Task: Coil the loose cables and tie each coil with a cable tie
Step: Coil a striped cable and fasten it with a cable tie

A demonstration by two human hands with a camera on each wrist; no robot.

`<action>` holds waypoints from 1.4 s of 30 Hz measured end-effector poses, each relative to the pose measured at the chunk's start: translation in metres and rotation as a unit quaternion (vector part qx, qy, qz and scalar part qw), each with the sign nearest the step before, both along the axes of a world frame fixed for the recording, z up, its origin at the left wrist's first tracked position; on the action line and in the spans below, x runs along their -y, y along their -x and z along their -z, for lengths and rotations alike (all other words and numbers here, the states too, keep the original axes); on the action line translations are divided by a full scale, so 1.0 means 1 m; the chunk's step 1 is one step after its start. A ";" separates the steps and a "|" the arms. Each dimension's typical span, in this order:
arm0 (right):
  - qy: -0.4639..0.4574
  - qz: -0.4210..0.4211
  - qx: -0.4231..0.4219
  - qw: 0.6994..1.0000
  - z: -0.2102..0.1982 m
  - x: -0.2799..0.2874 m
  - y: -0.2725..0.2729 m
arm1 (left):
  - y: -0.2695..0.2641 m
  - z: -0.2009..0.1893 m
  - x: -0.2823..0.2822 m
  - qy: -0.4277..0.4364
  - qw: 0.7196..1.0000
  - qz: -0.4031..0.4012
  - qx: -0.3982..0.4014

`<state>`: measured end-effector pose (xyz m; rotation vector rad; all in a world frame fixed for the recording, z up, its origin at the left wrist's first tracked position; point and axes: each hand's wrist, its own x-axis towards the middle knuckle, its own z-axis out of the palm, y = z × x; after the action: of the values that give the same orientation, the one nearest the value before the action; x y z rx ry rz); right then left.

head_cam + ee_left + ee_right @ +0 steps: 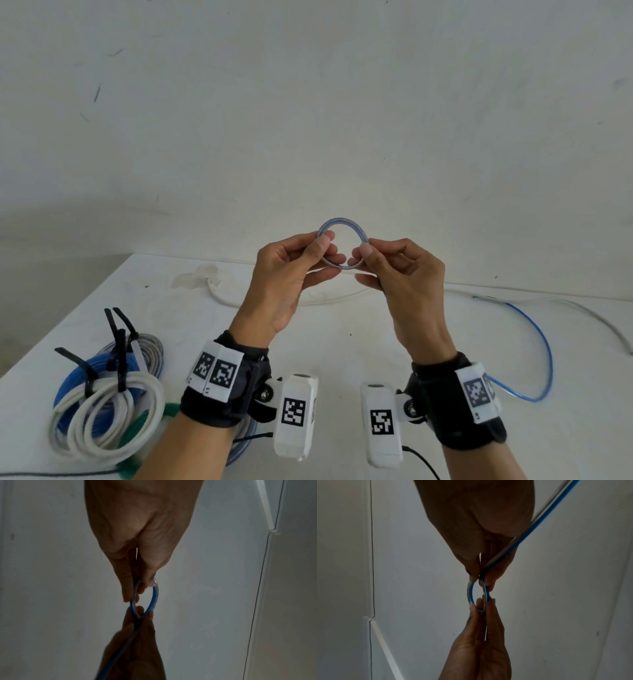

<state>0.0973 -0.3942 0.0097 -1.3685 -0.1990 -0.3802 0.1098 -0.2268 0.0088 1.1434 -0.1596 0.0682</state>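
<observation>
A small coil of blue-and-clear cable (343,222) is held up above the white table (342,342). My left hand (291,270) pinches its left side between thumb and fingers, and my right hand (400,270) pinches its right side. The cable's loose tail (544,346) runs down under my right hand and loops over the table at the right. The left wrist view shows the coil (155,595) edge-on under my left hand (137,547), with the other hand below. In the right wrist view the coil (471,592) hangs between both hands, and the tail (544,513) passes through my right hand (488,534).
Tied coils lie at the table's front left: a white one (113,414) over a blue one (75,380), a grey one (152,349) behind, with black cable ties (118,346) sticking up. A loose white cable (239,300) crosses the far table. A grey cable (606,322) lies at the right.
</observation>
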 end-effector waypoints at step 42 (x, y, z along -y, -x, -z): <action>0.093 0.105 0.098 0.985 0.017 -0.049 0.017 | 0.005 -0.019 0.004 0.188 0.980 -0.011 -0.062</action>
<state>0.0805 -0.3451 -0.0074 -1.5411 -0.2585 -0.6896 0.1053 -0.2305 0.0275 0.7683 -0.0200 0.0444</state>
